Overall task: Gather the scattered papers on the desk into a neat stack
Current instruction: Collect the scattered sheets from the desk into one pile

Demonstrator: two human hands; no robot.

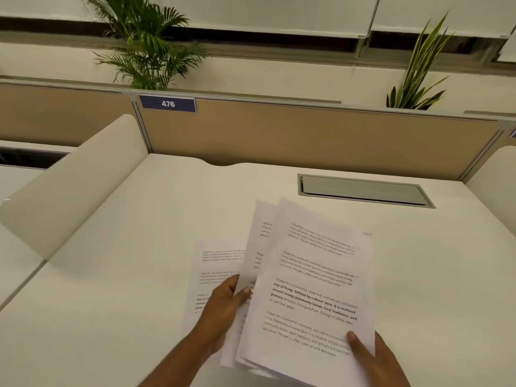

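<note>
Several white printed sheets sit low in the middle of the head view. My right hand [374, 358] grips the bottom right corner of a loose bundle of papers [312, 275], thumb on top, lifted above the cream desk [139, 247]. A second sheet [258, 247] peeks out behind the bundle's left edge. My left hand [223, 308] pinches the left edge of those sheets with thumb and fingers. One more sheet [215, 263] lies flat on the desk under and to the left of my left hand, partly hidden by it.
A grey cable hatch [363, 189] is set into the desk at the back right. A tan partition [307, 135] with a blue "476" label [167, 103] closes the back. Curved cream side dividers [72, 185] stand left and right. Two plants rise behind the partition.
</note>
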